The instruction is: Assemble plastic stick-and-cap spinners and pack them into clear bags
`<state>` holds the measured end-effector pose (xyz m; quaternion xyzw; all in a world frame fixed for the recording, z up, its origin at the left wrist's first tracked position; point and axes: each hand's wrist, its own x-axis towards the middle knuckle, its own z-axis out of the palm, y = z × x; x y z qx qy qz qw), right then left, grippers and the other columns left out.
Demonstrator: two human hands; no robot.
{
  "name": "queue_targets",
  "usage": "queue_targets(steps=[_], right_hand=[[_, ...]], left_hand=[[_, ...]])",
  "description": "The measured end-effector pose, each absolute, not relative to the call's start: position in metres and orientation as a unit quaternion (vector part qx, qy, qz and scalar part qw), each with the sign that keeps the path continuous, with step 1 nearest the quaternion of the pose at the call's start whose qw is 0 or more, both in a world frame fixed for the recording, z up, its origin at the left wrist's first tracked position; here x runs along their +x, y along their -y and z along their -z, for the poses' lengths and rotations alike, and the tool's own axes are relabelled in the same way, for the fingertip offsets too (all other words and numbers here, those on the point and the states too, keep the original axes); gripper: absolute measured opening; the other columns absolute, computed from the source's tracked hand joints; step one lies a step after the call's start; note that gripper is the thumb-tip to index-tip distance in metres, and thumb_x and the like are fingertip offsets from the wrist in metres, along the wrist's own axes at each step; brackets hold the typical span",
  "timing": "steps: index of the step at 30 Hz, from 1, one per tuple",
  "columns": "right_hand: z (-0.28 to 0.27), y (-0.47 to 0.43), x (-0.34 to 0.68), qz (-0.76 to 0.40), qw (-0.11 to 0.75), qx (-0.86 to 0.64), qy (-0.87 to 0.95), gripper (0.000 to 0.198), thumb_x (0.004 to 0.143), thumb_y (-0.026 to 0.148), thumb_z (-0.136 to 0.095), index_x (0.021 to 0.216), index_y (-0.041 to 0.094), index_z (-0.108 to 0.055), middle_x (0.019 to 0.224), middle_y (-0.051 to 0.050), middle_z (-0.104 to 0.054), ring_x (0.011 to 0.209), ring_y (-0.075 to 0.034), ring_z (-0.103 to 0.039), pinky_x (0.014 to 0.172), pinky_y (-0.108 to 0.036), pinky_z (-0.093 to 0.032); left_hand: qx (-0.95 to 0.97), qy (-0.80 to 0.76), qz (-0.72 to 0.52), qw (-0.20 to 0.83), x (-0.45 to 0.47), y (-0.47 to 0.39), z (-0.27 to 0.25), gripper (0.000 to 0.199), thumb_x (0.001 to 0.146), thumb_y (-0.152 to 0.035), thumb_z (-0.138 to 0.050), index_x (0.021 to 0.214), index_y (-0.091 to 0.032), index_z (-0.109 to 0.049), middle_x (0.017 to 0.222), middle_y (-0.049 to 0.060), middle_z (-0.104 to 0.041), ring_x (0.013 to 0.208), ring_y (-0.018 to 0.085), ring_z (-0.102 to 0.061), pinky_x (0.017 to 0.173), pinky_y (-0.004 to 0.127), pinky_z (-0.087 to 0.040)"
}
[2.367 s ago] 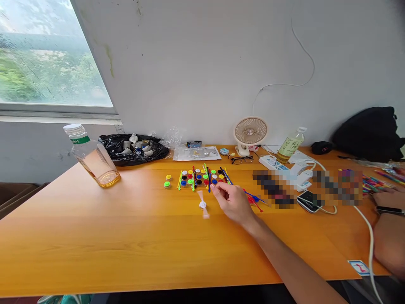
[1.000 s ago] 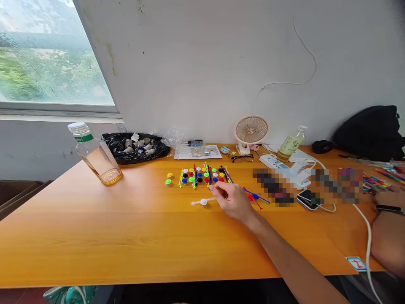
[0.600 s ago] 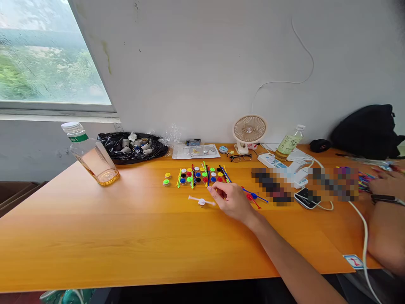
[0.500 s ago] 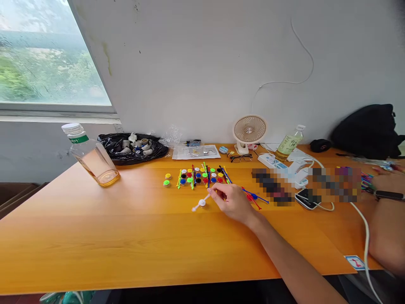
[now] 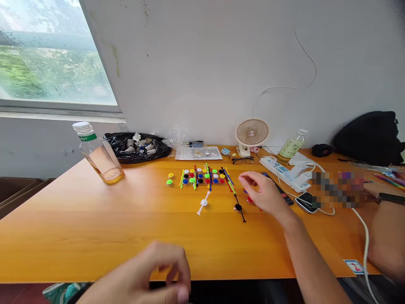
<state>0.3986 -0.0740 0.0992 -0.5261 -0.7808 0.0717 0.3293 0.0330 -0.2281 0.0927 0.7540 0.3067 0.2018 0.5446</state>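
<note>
My left hand [image 5: 148, 270], smeared by motion, hovers at the table's front edge with loosely bent fingers apart and nothing seen in them. My right hand [image 5: 265, 195] is over the right side of the pieces, fingers loosely curled with no object visible in them. Partly under it are red round pieces [image 5: 249, 201]. A white stick with forked ends lies across a white round piece [image 5: 204, 203]. Nearer my right hand, a black stick [image 5: 242, 214] lies across a black round piece [image 5: 238, 207]. Behind them sit rows of coloured round pieces [image 5: 216, 181] with coloured sticks [image 5: 195, 178] between.
A tilted-looking bottle [image 5: 106, 164] stands left, by a black plastic bag [image 5: 161, 148]. Behind are a fan [image 5: 252, 133], glasses [image 5: 243, 160] and a clear packet [image 5: 199, 153]. To the right are a power strip [image 5: 286, 175], another bottle [image 5: 289, 147] and another person's arm [image 5: 386, 228].
My right hand has left the white stick and moved right. A black stick now lies on the black round piece. My left hand has come into view at the front.
</note>
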Motion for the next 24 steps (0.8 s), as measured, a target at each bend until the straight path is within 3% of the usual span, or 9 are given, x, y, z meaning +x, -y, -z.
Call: queue_targets(steps=[2,6,11,17,24], right_hand=[[-0.095,0.079,0.425,-0.054,0.301,-0.553,0.775,0.038,0.105,0.051,-0.048,0.111,0.022,-0.072,0.112,-0.013,-0.075,0.103,-0.028,-0.070,0.093,-0.042,-0.053],[-0.072,0.098,0.458,-0.033,0.253,-0.592,0.764,0.044,0.106,0.056,-0.044,0.125,0.024,-0.067,0.128,-0.014,-0.071,0.122,-0.033,-0.065,0.107,-0.050,-0.050],[-0.044,0.118,0.447,-0.020,0.222,-0.610,0.760,0.053,0.106,0.059,-0.045,0.145,0.026,-0.057,0.143,-0.013,-0.064,0.134,-0.034,-0.059,0.114,-0.053,-0.046],[-0.035,0.124,0.417,-0.015,0.219,-0.590,0.777,0.056,0.102,0.059,-0.055,0.148,0.027,-0.054,0.140,-0.012,-0.065,0.130,-0.033,-0.062,0.109,-0.049,-0.050],[-0.033,0.123,0.407,-0.057,0.229,-0.552,0.800,0.034,0.104,0.033,-0.048,0.136,0.025,-0.060,0.132,-0.011,-0.066,0.124,-0.031,-0.063,0.108,-0.048,-0.052]], left_hand=[[0.758,-0.429,-0.238,0.431,0.025,0.208,-0.090,0.027,0.104,-0.047,-0.058,0.097,-0.024,-0.069,0.092,0.004,-0.069,0.087,0.019,-0.060,0.084,0.032,-0.051],[0.789,-0.492,-0.204,0.307,0.016,0.164,-0.071,0.029,0.104,-0.044,-0.051,0.094,-0.021,-0.067,0.089,0.004,-0.071,0.077,0.018,-0.059,0.067,0.029,-0.044],[0.816,-0.495,-0.171,0.243,0.001,0.113,-0.047,0.028,0.103,-0.043,-0.051,0.089,-0.021,-0.061,0.071,-0.001,-0.063,0.062,0.015,-0.050,0.058,0.028,-0.033],[0.804,-0.520,-0.237,0.167,-0.010,0.083,-0.032,0.026,0.103,-0.042,-0.047,0.094,-0.021,-0.060,0.064,-0.003,-0.054,0.058,0.015,-0.046,0.059,0.027,-0.030],[0.805,-0.520,-0.238,0.158,-0.008,0.085,-0.030,0.026,0.103,-0.040,-0.047,0.095,-0.021,-0.061,0.065,-0.002,-0.057,0.059,0.015,-0.048,0.060,0.027,-0.029]])
